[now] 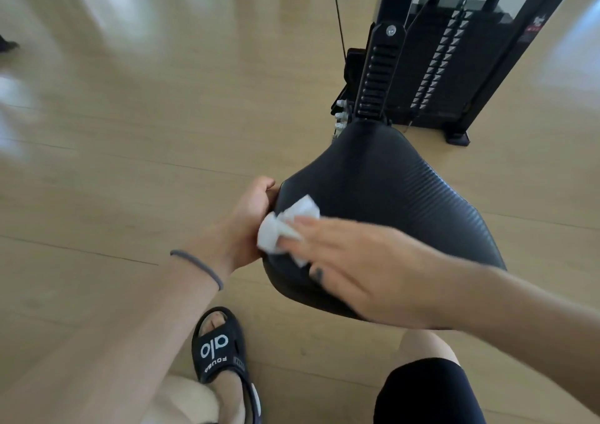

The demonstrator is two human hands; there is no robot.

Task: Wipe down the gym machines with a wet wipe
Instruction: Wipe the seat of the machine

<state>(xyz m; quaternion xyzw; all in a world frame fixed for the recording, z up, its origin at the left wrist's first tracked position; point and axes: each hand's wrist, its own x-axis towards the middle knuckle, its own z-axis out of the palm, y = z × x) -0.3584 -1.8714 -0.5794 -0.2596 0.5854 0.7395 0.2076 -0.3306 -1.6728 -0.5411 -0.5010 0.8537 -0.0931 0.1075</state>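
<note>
While right hand [354,261] wipes seat [406,196], sandal [220,349] reads "alo".

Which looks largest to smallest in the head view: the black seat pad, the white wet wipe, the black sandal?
1. Black seat pad
2. Black sandal, though it is partly cut off
3. White wet wipe, partly covered by the right hand

Soft daylight filled the room, leaving pale glare streaks on the wooden floor [136,105] at upper left. Motion blur smeared the right hand [350,261], and wide-angle distortion bent the edges.
</note>
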